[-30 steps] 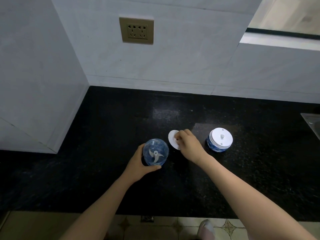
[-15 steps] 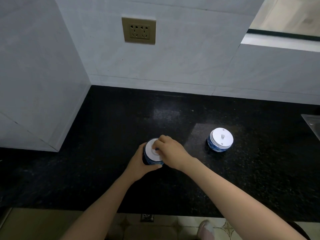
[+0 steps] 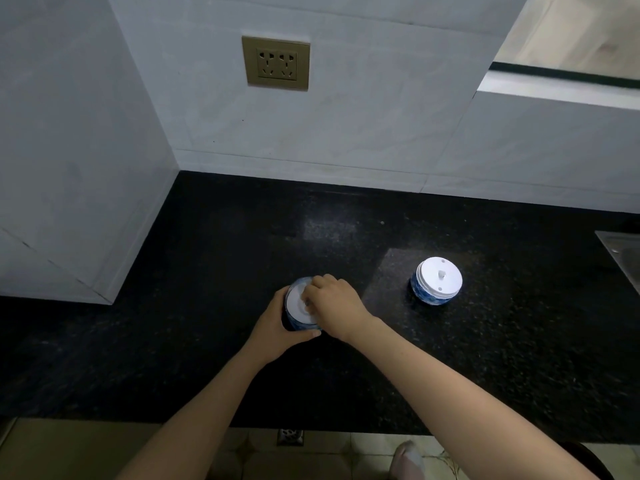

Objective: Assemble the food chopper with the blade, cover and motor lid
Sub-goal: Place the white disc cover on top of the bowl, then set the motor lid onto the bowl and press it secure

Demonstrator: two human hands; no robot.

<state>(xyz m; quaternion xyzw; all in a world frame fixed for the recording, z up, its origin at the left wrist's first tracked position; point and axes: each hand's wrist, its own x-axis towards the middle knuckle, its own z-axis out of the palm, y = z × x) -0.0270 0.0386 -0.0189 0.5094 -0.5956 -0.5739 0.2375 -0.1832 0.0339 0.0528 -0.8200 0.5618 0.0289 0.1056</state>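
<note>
Chopper parts on black counter, two groups.

Blue-patterned chopper bowl [image 3: 298, 323] upright near counter's front edge, white round cover [image 3: 297, 303] lying flat across its mouth; blade hidden beneath. Left hand [image 3: 277, 322] wraps bowl's near side, right hand [image 3: 332, 306] rests fingers on the cover. Motor lid [image 3: 437, 280] well apart to the right, standing alone: white disc face up with small centre nub, blue patterned band below.

cover [image 3: 297, 304] on chopper bowl [image 3: 294, 322], motor lid [image 3: 437, 280] to its right
</note>
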